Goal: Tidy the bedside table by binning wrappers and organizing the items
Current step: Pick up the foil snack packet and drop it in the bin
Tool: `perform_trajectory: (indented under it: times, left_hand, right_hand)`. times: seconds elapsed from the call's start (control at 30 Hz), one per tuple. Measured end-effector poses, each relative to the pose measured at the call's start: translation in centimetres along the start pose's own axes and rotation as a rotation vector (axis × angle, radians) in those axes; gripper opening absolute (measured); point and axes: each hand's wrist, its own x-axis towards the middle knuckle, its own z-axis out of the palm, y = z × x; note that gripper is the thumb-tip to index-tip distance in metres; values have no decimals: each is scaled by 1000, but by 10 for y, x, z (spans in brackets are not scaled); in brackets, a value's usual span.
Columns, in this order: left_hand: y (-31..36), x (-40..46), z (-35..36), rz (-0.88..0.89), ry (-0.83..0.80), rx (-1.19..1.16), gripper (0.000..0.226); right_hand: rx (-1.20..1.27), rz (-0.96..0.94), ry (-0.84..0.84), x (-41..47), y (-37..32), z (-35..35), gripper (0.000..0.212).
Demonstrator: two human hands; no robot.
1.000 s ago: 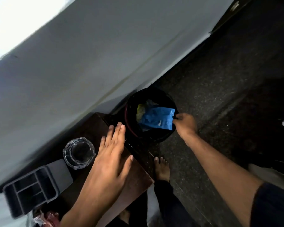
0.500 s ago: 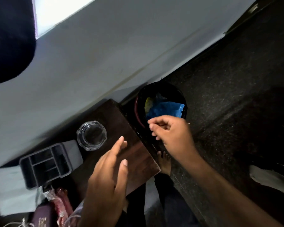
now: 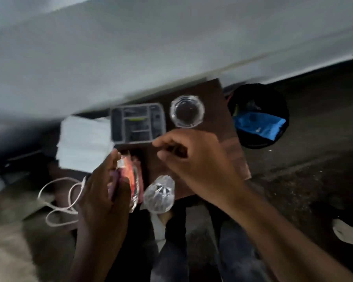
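Two hands of mine fill the middle of the head view, over the dark wooden bedside table (image 3: pixel 230 139). My left hand (image 3: pixel 102 192), lower centre-left, has its fingers loosely spread beside a red-and-orange wrapper (image 3: pixel 131 171); the thumb seems to touch it, but the blur stops me telling whether I have hold of it. My right hand (image 3: pixel 200 165), at centre, has its fingers curled in, forefinger and thumb nearly pinched, with nothing between them that I can see.

Above my hands, a grey compartment organizer (image 3: pixel 138 123) sits at the back of the table, just beside a clear glass ashtray (image 3: pixel 186 110) to its right. A crinkled clear plastic bottle (image 3: pixel 159 195) lies at the near edge, lower centre. A stack of white folded paper (image 3: pixel 84 143) is centre-left, and a white cable (image 3: pixel 59 200) loops at lower left.

At right of the table, the black bin (image 3: pixel 273 98) on the floor holds a blue wrapper (image 3: pixel 259 127). Its white print is too blurred to read.
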Motion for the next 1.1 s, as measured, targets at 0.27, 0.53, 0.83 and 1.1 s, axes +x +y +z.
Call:
perform_trajectory:
  times: [0.27, 0.53, 0.83, 1.1]
  left_hand:
    - [-87, -23, -64, -81, 68, 63, 59]
    - [-105, -44, -74, -123, 74, -52, 61]
    - [-111, -45, -77, -114, 16, -102, 63]
    - [-117, -39, -81, -106, -3, -139, 65]
  right_hand:
    - [-196, -30, -128, 13, -35, 92, 17]
    - [-581, 101, -293, 56, -10, 123, 25]
    - [-1079, -83, -458, 85, -16, 183, 7]
    - [-1244, -125, -483, 94, 4, 205, 22]
